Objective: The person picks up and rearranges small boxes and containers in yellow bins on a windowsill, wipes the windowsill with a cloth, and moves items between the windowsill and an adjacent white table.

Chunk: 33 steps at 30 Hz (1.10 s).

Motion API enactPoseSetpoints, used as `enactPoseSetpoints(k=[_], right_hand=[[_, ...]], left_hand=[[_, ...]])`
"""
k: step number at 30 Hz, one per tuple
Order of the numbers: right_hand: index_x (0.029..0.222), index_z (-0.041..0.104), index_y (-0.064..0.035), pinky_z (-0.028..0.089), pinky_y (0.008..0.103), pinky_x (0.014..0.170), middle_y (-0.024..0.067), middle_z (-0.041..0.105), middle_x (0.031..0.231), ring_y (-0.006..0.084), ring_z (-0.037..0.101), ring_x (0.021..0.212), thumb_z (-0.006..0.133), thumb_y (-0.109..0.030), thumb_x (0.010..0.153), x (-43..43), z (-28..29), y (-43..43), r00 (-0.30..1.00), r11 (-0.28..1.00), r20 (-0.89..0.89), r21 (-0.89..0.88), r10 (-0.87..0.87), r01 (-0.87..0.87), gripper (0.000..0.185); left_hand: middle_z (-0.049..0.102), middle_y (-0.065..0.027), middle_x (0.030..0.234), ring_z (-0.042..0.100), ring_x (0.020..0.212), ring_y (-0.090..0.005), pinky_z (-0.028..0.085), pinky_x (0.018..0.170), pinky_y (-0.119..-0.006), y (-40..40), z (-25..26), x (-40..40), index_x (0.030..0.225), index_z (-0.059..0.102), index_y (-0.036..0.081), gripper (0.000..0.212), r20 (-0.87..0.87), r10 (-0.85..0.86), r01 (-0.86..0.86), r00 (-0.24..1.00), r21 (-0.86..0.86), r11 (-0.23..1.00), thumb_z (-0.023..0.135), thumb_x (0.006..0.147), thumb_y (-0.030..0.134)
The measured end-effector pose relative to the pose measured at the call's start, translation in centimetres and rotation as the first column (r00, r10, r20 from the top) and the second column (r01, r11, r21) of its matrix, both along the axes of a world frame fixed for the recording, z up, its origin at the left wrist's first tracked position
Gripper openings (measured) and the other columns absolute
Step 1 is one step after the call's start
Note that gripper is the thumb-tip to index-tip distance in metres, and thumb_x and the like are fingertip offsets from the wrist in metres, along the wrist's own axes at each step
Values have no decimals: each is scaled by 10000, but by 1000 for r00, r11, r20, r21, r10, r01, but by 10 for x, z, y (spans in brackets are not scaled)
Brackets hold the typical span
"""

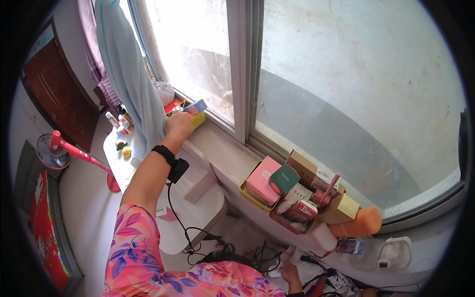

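Observation:
My left hand (180,125) is stretched out at the windowsill, its fingers curled and partly hidden. It lies against the edge of a long pale blue-grey cloth (128,70) and in front of a yellow-sided box (199,120) with small items in it. Whether the fingers grip the cloth or something in the box cannot be made out. A black strap with a small device (178,170) sits on my left wrist, and a cable hangs from it. Low in the view, my right hand (290,274) is bent beside a crumpled white thing (274,270); its grip is unclear.
A white dressing table (174,237) with bottles (112,119) stands on the left, near a red fan (70,148). Along the sill are a pink box (262,178), a green box (284,179), a red tray (285,222) and an orange bottle (358,222). Black cables (265,256) lie tangled below.

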State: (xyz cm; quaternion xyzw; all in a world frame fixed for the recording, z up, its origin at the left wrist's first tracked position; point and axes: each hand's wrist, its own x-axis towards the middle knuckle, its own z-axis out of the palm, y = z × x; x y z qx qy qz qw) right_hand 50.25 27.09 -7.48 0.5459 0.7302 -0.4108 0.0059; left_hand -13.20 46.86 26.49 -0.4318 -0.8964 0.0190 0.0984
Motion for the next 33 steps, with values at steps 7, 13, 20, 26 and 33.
enactPoseSetpoints(k=[7, 13, 20, 26, 33], right_hand=[[1077, 629, -55, 508, 461, 819, 240, 659, 956, 419, 624, 929, 602, -235, 747, 4, -6, 0, 998, 997, -33, 67, 44, -42, 378], [1112, 609, -53, 505, 481, 789, 228, 661, 950, 423, 621, 906, 625, -192, 778, 2, 8, 3, 996, 996, -76, 79, 42, -36, 362], [1082, 623, -58, 513, 449, 804, 241, 663, 942, 408, 635, 928, 625, -185, 758, 8, 14, -3, 999, 999, 15, 16, -34, 33, 347], [1078, 628, -62, 515, 439, 806, 241, 665, 935, 405, 639, 930, 625, -170, 744, 15, 7, -7, 999, 999, 13, 18, -29, 29, 351], [1097, 623, -67, 512, 454, 810, 238, 662, 956, 414, 632, 933, 626, -174, 748, 3, 19, 5, 994, 984, 19, 141, 103, -105, 365]], left_hand=[[698, -167, 907, 686, 869, -308, 549, 759, -400, -19, 22, 88, 847, 719, 49, 243, 34, -192, 191, 981, 34, 981, 584, 746, 223], [705, -144, 857, 695, 834, -294, 554, 707, -392, -30, -10, 129, 811, 720, 63, 227, 106, -272, 279, 956, -51, 959, 584, 748, 233], [709, -87, 850, 701, 789, -247, 552, 644, -372, -33, -37, 160, 855, 693, 102, 159, 137, -355, 371, 925, -120, 921, 570, 792, 181], [707, -105, 780, 704, 750, -257, 549, 626, -378, -39, -40, 180, 769, 707, 94, 175, 170, -427, 438, 888, -32, 899, 557, 793, 180], [698, -121, 761, 695, 713, -283, 544, 607, -405, -40, -56, 177, 764, 692, 79, 242, 198, -450, 449, 871, 52, 892, 548, 829, 262]])
